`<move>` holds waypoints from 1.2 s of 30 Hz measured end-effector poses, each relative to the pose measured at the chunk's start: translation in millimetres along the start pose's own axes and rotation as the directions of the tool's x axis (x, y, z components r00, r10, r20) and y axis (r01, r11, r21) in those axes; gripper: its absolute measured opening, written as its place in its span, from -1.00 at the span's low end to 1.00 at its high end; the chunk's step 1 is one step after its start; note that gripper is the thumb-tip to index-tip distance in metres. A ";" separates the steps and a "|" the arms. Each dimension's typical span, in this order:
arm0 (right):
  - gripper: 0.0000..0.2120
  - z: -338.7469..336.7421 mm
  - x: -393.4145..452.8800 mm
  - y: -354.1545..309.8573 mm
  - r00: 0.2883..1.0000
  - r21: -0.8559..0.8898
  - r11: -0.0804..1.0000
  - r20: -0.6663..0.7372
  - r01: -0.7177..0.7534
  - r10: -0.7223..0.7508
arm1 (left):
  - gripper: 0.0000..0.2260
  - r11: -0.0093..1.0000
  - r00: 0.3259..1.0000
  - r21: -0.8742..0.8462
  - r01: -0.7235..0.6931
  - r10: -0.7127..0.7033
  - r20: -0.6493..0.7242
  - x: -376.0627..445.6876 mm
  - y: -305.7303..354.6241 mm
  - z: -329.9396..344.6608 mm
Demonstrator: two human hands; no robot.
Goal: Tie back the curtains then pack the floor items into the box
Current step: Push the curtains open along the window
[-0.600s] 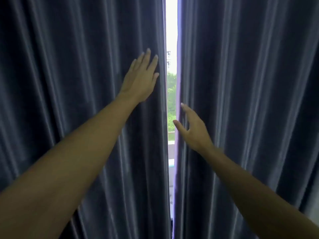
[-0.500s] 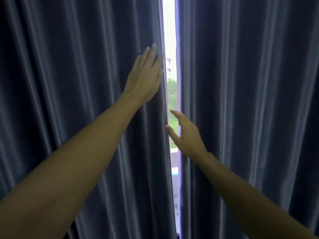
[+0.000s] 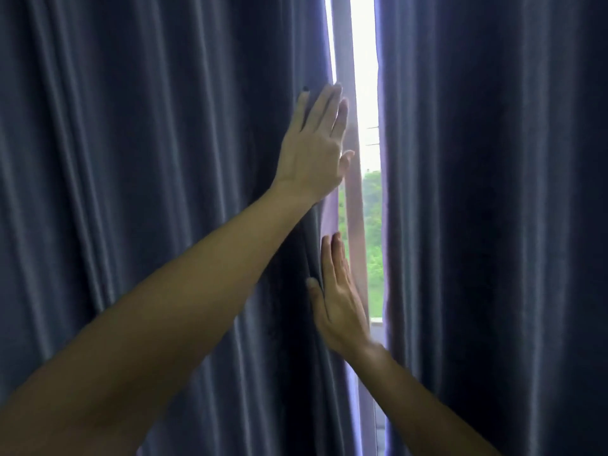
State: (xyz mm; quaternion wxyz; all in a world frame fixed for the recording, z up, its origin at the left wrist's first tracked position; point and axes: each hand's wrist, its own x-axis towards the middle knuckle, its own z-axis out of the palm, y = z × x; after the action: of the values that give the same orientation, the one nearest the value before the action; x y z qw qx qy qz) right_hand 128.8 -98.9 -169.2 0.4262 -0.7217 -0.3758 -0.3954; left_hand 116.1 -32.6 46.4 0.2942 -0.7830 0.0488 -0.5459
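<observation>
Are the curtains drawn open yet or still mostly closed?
Mostly closed. Only a narrow daylight gap shows between the left curtain and right curtain; both hang full and untied.

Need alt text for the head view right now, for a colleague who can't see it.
Both hands, left hand above right hand, lie flat with straight fingers at the inner edge of the left curtain. A narrow bright gap separates it from the right curtain, showing greenery outside.
</observation>
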 end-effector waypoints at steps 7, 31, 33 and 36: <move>-0.49 73.3 19.7 -5.9 0.996 0.057 0.995 0.041 0.080 -0.083 | -0.36 0.979 0.986 0.185 0.089 -0.113 0.125 -26.7 -53.5 31.8; -0.49 422.7 114.7 -204.1 0.967 0.362 0.919 0.132 0.159 -0.219 | -0.28 0.837 0.950 0.540 0.090 -0.234 0.206 -181.6 -396.1 111.1; -0.49 447.0 123.7 -215.7 0.967 0.363 0.919 0.135 0.153 -0.215 | -0.28 0.830 0.955 0.552 0.079 -0.222 0.197 -188.5 -419.7 118.4; -0.49 487.5 137.3 -237.1 0.969 0.356 0.923 0.138 0.146 -0.206 | -0.28 0.823 0.963 0.565 0.059 -0.196 0.185 -200.0 -456.2 134.4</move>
State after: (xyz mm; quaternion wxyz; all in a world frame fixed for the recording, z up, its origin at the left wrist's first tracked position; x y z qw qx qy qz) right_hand 98.0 458.0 -129.4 0.4741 -0.6309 -0.5378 -0.2966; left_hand 43.3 476.7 84.5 0.4747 -0.7245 -0.1994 -0.4583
